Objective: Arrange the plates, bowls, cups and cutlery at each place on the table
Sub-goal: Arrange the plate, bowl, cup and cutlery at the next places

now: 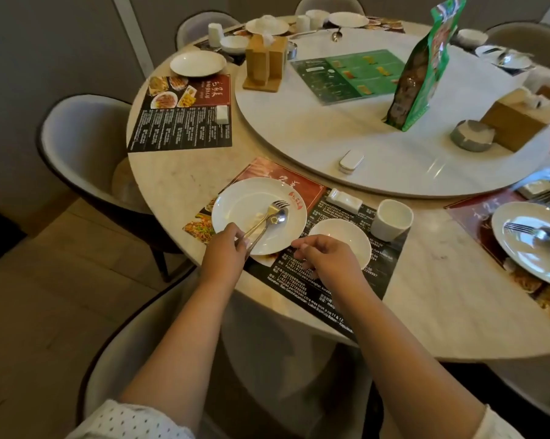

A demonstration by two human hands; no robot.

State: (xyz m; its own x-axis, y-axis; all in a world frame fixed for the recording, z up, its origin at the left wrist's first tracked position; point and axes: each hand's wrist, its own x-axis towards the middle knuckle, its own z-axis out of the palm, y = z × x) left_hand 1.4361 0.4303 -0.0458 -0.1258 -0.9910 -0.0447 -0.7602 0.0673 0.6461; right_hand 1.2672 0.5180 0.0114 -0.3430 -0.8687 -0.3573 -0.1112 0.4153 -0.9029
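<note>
A white plate (235, 210) lies on the near placemat (346, 280). A fork (277, 206) and a spoon (276, 218) rest across it, heads pointing to the far right. My left hand (224, 248) pinches their handles at the plate's near edge. My right hand (326, 258) hovers over the placemat just right of the plate, fingers loosely curled, holding nothing. Behind it sit a white bowl (343, 232), a white cup (392, 218) and a white chopstick rest (343, 199).
A lazy Susan (315, 128) fills the table's middle with a green bag (422, 71), wooden tissue boxes (265, 63), a menu card and an ashtray. Another plate with cutlery (533, 242) sits at the right place. A bare plate (197, 63) lies far left. Chairs ring the table.
</note>
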